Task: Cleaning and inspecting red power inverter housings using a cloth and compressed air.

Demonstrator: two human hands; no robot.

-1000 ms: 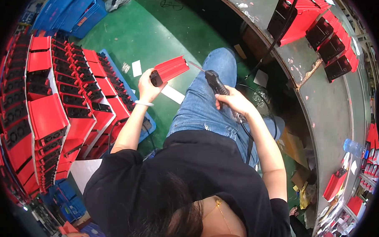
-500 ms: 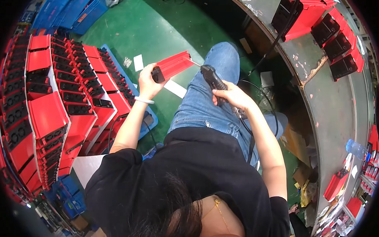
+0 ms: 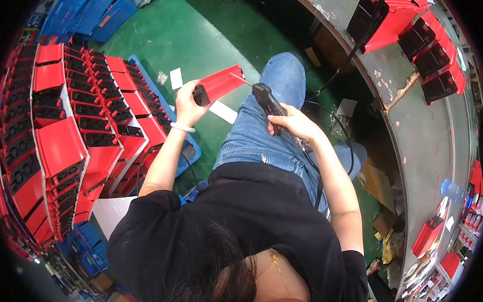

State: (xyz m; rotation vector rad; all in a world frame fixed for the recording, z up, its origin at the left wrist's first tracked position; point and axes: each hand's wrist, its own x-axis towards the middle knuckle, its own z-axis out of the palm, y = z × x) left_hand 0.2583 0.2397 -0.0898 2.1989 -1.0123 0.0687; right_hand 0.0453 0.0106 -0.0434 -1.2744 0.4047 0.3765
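Left grip (image 3: 189, 106) pinches the black end of a red casing (image 3: 220, 85) above the green floor (image 3: 147, 50). Right grip (image 3: 293, 122) wraps around a black handheld tool (image 3: 268, 100), its thin shaft (image 3: 244, 80) reaching the casing's other end; contact unclear.

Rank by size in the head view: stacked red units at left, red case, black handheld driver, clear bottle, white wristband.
1. Stacked red units
2. Red case in the left hand and black handheld driver in the right hand: too alike to rank
3. Clear bottle
4. White wristband
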